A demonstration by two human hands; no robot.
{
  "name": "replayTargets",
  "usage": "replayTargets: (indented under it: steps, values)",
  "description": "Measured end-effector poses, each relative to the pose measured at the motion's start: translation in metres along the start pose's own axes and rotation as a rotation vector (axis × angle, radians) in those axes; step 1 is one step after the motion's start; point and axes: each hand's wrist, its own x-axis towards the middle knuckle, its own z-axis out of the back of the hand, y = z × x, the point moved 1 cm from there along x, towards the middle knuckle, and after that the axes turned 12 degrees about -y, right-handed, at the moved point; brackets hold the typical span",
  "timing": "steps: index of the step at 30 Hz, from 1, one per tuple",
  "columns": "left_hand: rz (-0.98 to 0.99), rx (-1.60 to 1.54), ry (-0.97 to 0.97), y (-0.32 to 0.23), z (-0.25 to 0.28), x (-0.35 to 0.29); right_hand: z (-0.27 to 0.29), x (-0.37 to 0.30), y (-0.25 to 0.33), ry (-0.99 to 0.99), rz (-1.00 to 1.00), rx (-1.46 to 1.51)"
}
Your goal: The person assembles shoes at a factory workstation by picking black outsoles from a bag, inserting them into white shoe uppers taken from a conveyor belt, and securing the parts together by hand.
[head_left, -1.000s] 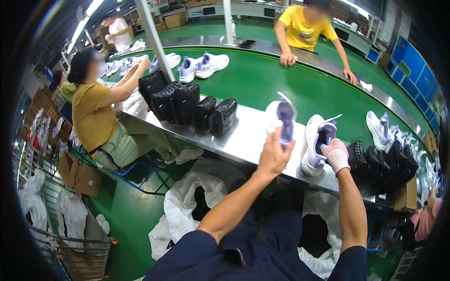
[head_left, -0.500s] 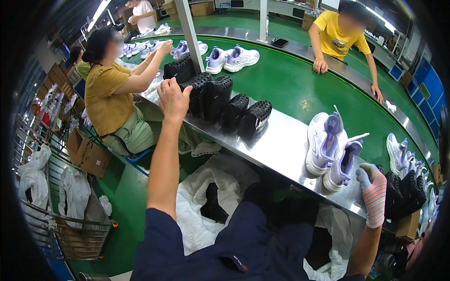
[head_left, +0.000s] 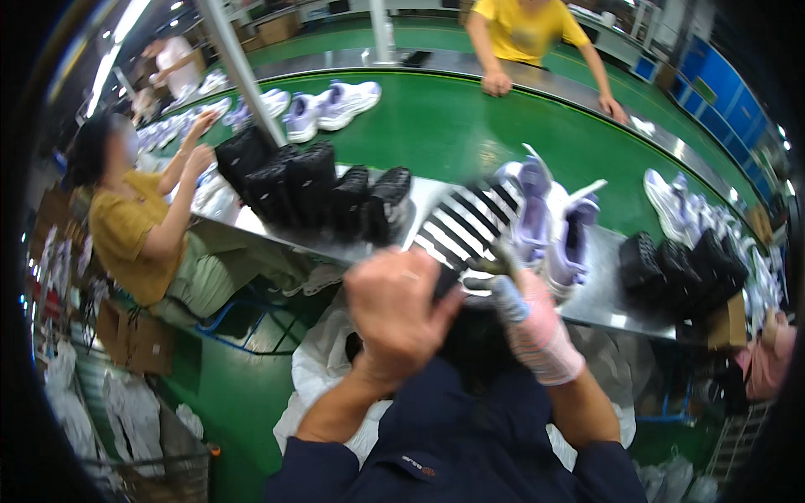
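Note:
My left hand [head_left: 394,306], bare and blurred, is closed round the near end of a black shoe-shaped form [head_left: 471,220] with white stripes across its face. It is raised and tilted over the metal ledge. My right hand [head_left: 537,323], in a striped knit glove, grips the form's right edge with thumb and fingers; motion blurs their exact hold. Right behind it stand two white and lilac sneakers [head_left: 570,239] with tongues pulled up, partly hidden. Several black shoe-shaped forms [head_left: 310,176] are lined up on the ledge to the left.
The metal ledge [head_left: 616,293] borders a green conveyor belt [head_left: 436,117]. More black forms [head_left: 671,264] and sneakers [head_left: 667,205] stand at right. Another pair of sneakers [head_left: 335,109] rests on the belt. One person [head_left: 142,218] sits at left; another [head_left: 528,38] stands across. White sacks [head_left: 314,365] are below.
The view has swung right. My left hand came from the row of forms to the middle and now holds a striped black form. My gloved hand moved left from the ledge's right end onto it.

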Motion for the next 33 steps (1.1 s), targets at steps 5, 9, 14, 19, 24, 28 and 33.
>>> replayTargets:
  steps: [5,9,14,19,24,28,33]
  values:
    - [0.196,-0.606,0.095,-0.041,-0.021,-0.022,0.042,-0.019,0.010,0.066,-0.391,0.397]
    - [1.253,-1.619,0.430,-0.039,-0.073,0.009,0.076,-0.025,0.016,0.400,-0.447,0.233]
    - [1.186,-1.515,0.299,-0.040,-0.101,0.019,0.078,-0.037,0.015,-0.083,0.361,-0.621]
    - [1.125,-1.515,0.158,-0.040,-0.115,0.019,0.073,-0.039,0.021,-0.194,0.313,-0.743]
    - [1.101,-1.483,0.176,-0.042,-0.120,0.020,0.082,-0.034,0.031,-0.154,0.249,-0.629]
    - [1.060,-1.399,0.264,-0.029,-0.162,0.022,0.122,0.000,0.025,-0.205,0.200,-0.670]
    - [0.583,-0.254,0.458,0.037,-0.265,0.015,0.123,0.065,0.046,-0.008,-0.016,-0.955]
